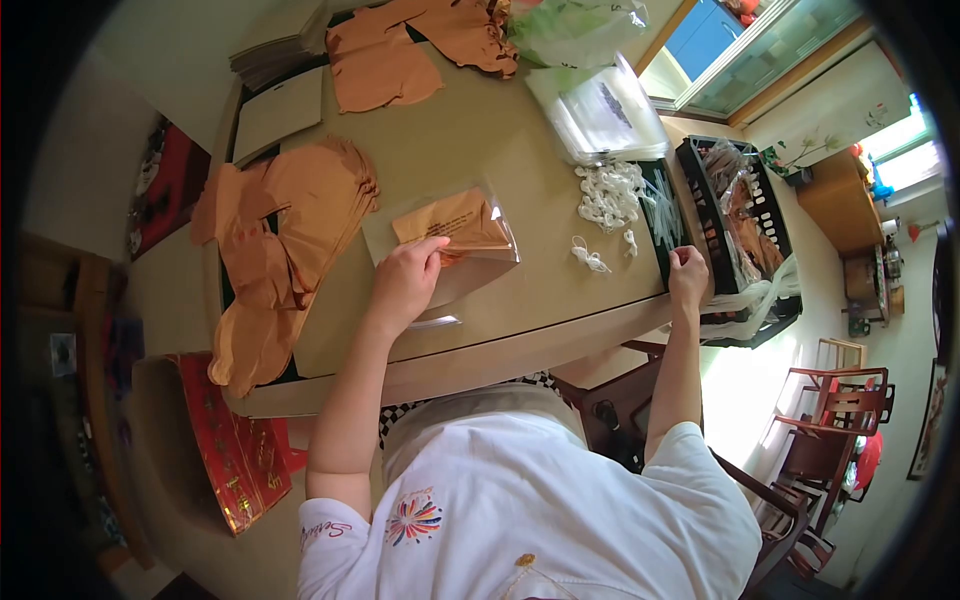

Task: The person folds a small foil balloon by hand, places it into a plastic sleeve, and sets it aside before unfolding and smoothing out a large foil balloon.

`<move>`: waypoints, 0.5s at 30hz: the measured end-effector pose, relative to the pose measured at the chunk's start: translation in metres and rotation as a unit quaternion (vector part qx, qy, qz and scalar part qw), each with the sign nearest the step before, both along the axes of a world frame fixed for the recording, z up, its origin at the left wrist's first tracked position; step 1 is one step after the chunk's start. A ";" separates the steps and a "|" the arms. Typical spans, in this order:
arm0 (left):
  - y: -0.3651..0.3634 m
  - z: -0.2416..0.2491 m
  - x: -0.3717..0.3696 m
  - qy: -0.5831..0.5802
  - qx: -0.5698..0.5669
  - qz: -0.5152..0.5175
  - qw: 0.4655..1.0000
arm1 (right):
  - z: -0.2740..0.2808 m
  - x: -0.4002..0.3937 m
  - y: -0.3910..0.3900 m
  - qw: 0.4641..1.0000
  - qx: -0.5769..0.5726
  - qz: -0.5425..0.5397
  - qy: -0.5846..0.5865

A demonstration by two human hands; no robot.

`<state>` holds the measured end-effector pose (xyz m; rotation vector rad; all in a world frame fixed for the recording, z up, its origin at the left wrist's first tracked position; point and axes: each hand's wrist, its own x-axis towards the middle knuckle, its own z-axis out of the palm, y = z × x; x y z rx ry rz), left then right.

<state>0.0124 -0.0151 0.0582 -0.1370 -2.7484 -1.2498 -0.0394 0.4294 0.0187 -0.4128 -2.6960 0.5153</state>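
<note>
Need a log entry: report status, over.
Left hand at folded orange foil and clear bag. Right hand near pale straws, grip unclear. White cords lie between hands.

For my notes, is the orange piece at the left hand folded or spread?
Folded: the orange piece is a compact rectangle at the left hand, while the wide orange sheets lie spread.

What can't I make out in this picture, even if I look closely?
All in the head view:
- Print on the folded copper-coloured packet: too small to read.
- Whatever the right hand may be pinching: hidden by its fingers.
- Fingertip contact of the left hand: too small to judge.
- Full contents of the black crate: overlapping wrappers hide them.
- Far end of the upper copper-coloured sheets: cut off by the top edge.
</note>
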 end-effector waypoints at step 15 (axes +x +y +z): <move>-0.008 0.031 -0.018 -0.143 0.023 0.003 0.989 | 0.062 0.041 -0.145 0.966 -0.068 0.226 -0.103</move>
